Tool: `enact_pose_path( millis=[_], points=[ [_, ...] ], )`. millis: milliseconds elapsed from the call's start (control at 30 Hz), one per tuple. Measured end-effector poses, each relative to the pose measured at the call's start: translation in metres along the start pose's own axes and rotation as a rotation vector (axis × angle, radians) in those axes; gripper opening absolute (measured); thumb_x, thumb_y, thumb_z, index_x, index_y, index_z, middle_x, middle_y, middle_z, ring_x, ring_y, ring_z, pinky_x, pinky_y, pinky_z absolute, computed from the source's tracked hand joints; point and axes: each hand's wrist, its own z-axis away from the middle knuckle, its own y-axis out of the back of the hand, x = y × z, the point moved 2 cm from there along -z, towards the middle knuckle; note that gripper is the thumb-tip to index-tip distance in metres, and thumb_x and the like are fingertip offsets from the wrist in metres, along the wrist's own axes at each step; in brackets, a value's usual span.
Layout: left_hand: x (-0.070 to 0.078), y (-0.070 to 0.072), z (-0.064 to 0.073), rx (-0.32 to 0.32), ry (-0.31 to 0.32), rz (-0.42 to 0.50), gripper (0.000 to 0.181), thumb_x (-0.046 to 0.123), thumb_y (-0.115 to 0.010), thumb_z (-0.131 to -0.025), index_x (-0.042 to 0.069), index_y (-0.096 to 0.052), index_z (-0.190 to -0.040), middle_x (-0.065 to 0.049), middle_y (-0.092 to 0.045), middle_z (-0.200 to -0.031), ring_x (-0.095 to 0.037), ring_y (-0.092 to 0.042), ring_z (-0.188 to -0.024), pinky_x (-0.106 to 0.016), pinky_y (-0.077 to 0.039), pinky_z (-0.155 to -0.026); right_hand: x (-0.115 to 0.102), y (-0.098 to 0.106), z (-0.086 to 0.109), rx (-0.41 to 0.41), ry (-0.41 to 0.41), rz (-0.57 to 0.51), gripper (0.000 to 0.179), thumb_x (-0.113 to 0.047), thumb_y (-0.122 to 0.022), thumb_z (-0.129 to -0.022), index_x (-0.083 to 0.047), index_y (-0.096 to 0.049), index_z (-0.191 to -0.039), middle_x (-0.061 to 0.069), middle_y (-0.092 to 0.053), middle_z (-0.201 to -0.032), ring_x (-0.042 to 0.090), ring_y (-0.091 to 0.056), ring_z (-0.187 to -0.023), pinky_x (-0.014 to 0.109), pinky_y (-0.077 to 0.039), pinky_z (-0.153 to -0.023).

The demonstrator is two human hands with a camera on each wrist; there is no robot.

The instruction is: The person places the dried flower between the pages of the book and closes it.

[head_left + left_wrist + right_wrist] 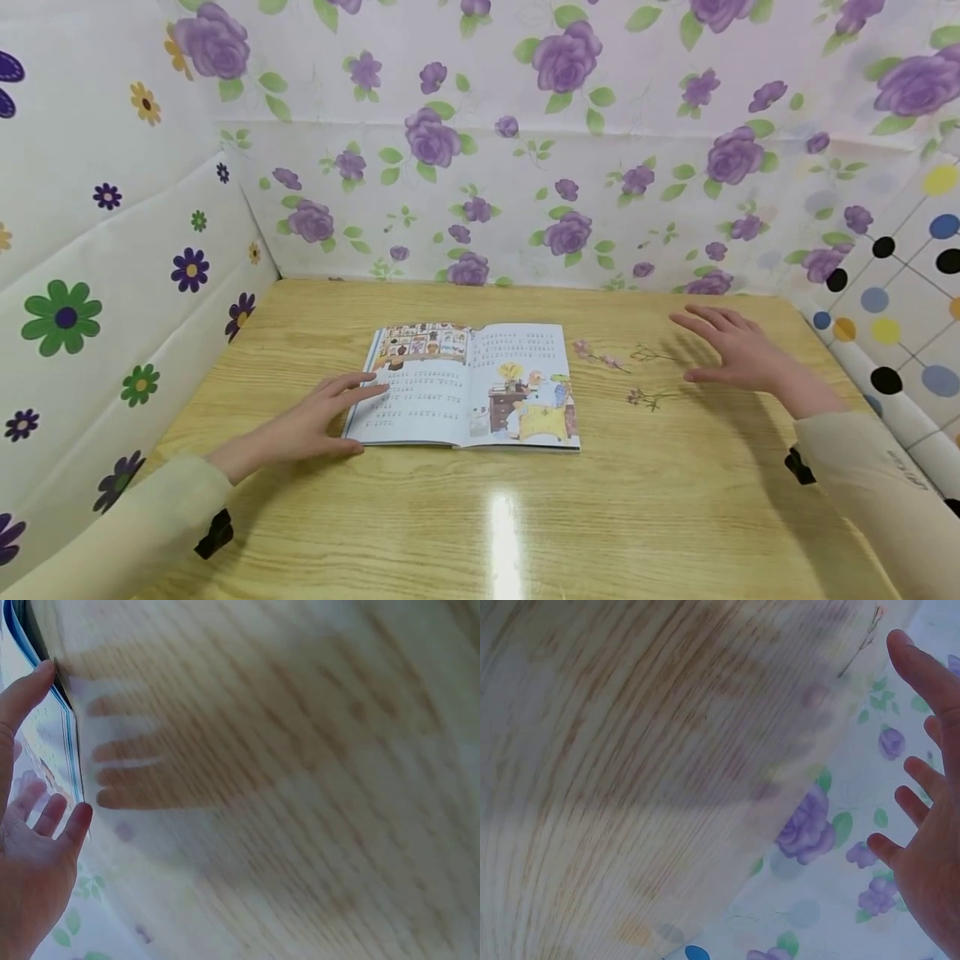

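Note:
An open picture book lies on the wooden table, with printed text and coloured drawings on both pages. My left hand is at the book's left side, its extended fingers over the left page and its thumb by the lower left corner. In the left wrist view the book's edge shows beside that hand. To the right of the book lie small dried flower sprigs with pink blossoms and thin stems. My right hand is spread just right of the stems, holding nothing. One sprig appears near its thumb in the right wrist view.
Flowered cloth hangs behind the table. Another flower-print cloth borders the left side, and a dotted one the right. Light glares off the table's front middle.

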Motion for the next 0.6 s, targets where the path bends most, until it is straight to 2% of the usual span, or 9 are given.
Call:
enact_pose_path(
  millis=[100, 233, 400, 600],
  points=[
    [0.001, -0.001, -0.001, 0.008, -0.004, 0.008, 0.080, 0.028, -0.080, -0.083, 0.021, -0.040, -0.152, -0.017, -0.032, -0.158, -0.042, -0.029, -0.144, -0.064, -0.032, -0.112, 0.002, -0.003, -0.001, -0.001, 0.004, 0.001, 0.087, -0.044, -0.077, -0.083, -0.022, -0.033, -0.155, 0.019, -0.028, -0.159, 0.050, -0.029, -0.138, 0.075, -0.028, -0.101],
    [0.003, -0.002, 0.003, 0.025, 0.000, 0.003, 0.077, 0.024, -0.080, -0.083, 0.018, -0.042, -0.150, -0.016, -0.036, -0.156, -0.043, -0.031, -0.143, -0.064, -0.032, -0.112, -0.001, -0.008, -0.006, 0.005, 0.023, 0.001, 0.082, -0.042, -0.078, -0.083, -0.018, -0.039, -0.151, 0.021, -0.032, -0.156, 0.050, -0.032, -0.136, 0.072, -0.030, -0.102],
    [0.007, -0.004, 0.006, 0.054, -0.010, 0.000, 0.073, 0.021, -0.079, -0.084, 0.016, -0.046, -0.148, -0.015, -0.042, -0.153, -0.041, -0.037, -0.140, -0.062, -0.034, -0.112, -0.004, -0.009, -0.008, -0.003, 0.018, -0.013, 0.077, -0.034, -0.078, -0.084, -0.015, -0.042, -0.149, 0.023, -0.035, -0.155, 0.050, -0.034, -0.135, 0.071, -0.031, -0.103],
    [0.008, -0.008, 0.007, 0.078, 0.012, -0.019, 0.065, 0.022, -0.077, -0.086, 0.017, -0.050, -0.145, -0.012, -0.049, -0.145, -0.039, -0.044, -0.136, -0.060, -0.038, -0.110, -0.004, -0.011, -0.011, -0.036, 0.011, -0.058, 0.067, -0.024, -0.077, -0.086, -0.011, -0.047, -0.145, 0.024, -0.039, -0.151, 0.050, -0.035, -0.134, 0.071, -0.034, -0.101]
  ],
)
